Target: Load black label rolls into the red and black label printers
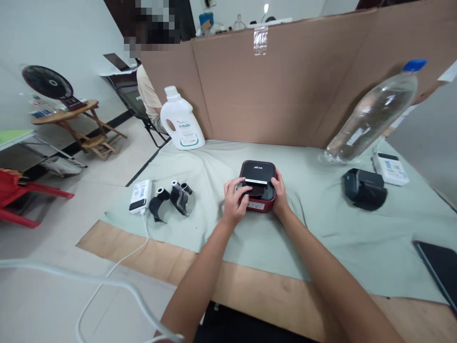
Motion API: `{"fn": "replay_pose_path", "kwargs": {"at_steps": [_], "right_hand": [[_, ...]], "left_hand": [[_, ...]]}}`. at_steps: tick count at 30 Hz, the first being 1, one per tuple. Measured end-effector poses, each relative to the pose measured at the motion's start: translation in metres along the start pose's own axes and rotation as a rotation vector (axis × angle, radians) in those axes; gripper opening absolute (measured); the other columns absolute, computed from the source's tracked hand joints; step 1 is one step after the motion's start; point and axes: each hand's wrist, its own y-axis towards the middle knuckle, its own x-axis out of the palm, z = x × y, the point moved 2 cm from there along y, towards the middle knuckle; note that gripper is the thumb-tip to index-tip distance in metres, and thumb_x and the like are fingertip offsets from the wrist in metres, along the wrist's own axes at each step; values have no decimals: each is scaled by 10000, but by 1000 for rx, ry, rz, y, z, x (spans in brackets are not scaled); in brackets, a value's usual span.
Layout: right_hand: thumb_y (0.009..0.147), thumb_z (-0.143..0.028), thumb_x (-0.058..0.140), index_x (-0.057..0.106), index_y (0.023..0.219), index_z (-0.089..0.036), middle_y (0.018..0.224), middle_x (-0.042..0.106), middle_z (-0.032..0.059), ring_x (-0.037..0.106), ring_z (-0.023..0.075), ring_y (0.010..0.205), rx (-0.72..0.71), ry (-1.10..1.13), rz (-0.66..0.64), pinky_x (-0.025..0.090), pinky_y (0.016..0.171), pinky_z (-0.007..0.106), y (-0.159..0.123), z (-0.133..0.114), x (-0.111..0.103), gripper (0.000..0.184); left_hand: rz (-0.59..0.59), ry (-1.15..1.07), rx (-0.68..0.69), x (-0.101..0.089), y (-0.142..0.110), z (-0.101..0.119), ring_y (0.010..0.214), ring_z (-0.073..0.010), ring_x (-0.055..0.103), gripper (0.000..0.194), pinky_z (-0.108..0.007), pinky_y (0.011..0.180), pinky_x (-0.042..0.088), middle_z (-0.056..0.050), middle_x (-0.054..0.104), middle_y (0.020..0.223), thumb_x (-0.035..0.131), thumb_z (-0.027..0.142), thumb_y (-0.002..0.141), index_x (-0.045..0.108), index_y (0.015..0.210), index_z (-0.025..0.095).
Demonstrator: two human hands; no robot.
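Observation:
A small red and black box-shaped device (257, 172) sits on the pale green cloth (321, 224) in the middle of the table. My left hand (234, 200) rests on its near left part, fingers curled over the black top. My right hand (281, 194) grips its right side, fingers wrapped round the edge. Both hands touch the device.
A white power bank (140, 195) with a cable and two black rolls (174, 199) lie to the left. A white jug (181, 121), a clear bottle (373, 114), a black device (364, 188), a white box (390, 168) and a dark tablet (441, 271) stand around. Cardboard wall (285, 81) behind; a seated person's sleeve (148, 93) beyond it.

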Motion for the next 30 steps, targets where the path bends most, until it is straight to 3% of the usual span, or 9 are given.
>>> {"fn": "replay_pose_path", "kwargs": {"at_steps": [7,13,20,23,26,28,30], "right_hand": [[902,-552,602,552,1449,-206,1553,541,103,498,246,1440,-54,32,45,354,1236,422,-3,3,-2,649],[899,-582,603,559,1441,-213,1532,561,104,514,256,1422,-53,31,64,361,1228,451,-2,8,-4,656],[889,-578,611,594,1393,-197,1497,586,123,536,275,1395,-55,8,95,372,1219,479,-9,2,-5,632],[890,-587,619,611,1381,-203,1495,587,124,530,291,1401,-26,-66,103,366,1224,494,-23,-5,-10,625],[906,-577,625,602,1412,-244,1524,569,93,500,290,1437,-22,-101,32,344,1244,494,-41,-11,-17,607],[905,-566,642,575,1454,-271,1561,538,67,460,286,1476,-49,-101,-50,331,1258,477,-48,-12,-21,627],[890,-568,668,508,1521,-281,1614,476,57,410,292,1514,-74,-116,-133,327,1264,474,-51,-11,-23,712]], "left_hand": [[-9,-97,-65,3,1,5,1375,-283,531,296,-516,1121,479,-175,546,1430,459,384,1050,665,979,184],[-8,-91,-46,5,0,4,1398,-313,514,245,-541,1127,477,-187,514,1468,686,424,946,655,991,186],[58,-218,-193,9,1,3,1410,-281,513,196,-501,1172,440,-150,542,1442,580,319,1001,634,866,188],[32,-301,-267,13,-1,-2,1471,-291,453,171,-490,1190,422,-146,482,1535,556,294,989,636,1108,201],[-4,-417,-352,19,-6,-11,1506,-277,411,571,-436,1181,440,-152,396,1621,554,270,967,381,1509,226],[-25,-499,-433,23,-9,-16,1528,-276,377,711,-422,1197,424,-143,363,1649,574,266,944,265,1584,232],[-38,-574,-525,25,-10,-20,1541,-284,349,732,-438,1230,378,-119,360,1658,598,278,917,296,1582,233]]}}
